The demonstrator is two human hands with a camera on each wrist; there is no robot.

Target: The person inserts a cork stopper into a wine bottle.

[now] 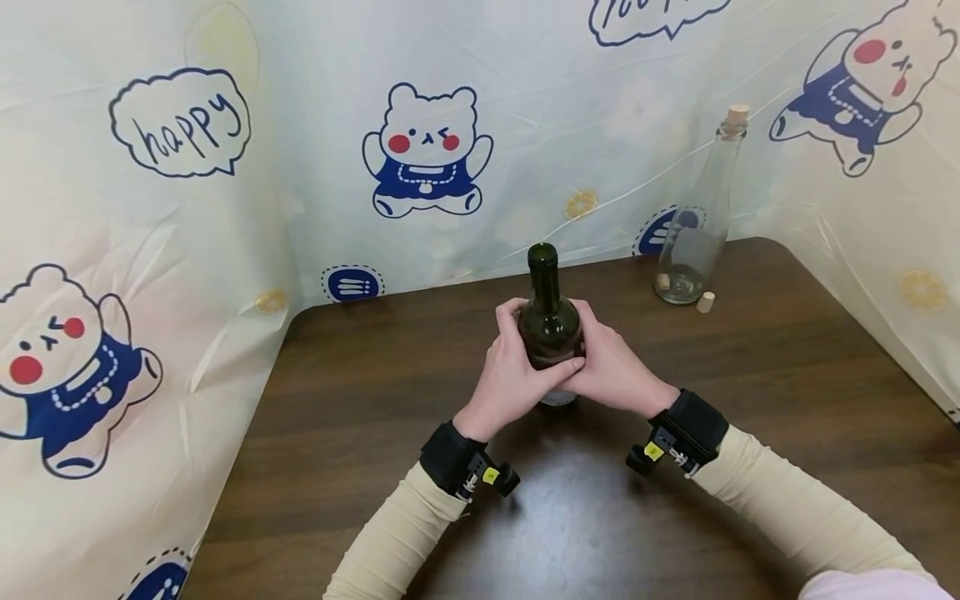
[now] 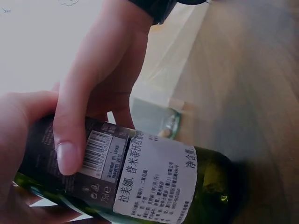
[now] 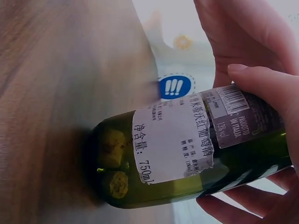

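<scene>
A green glass wine bottle (image 1: 551, 321) with an open mouth stands roughly upright at the middle of the table, held between two hands. From the left, the left hand (image 1: 512, 375) wraps its fingers around the bottle's body. The right hand (image 1: 617, 368) grips it from the opposite side, and the thumbs meet at the front. A white label (image 2: 156, 179) with Chinese print covers the lower back, below a dark label with a barcode (image 2: 97, 151). Inside the bottle's bottom, the right wrist view shows cork-like pieces (image 3: 118, 185). Its base is close to the tabletop.
A clear glass bottle (image 1: 701, 212), topped by a cork (image 1: 738, 115), stands at the back right with a small cork piece inside. Beside its base a loose cork (image 1: 705, 302) lies on the brown wooden table (image 1: 375, 400). Printed curtains (image 1: 300, 125) enclose the table's back and sides.
</scene>
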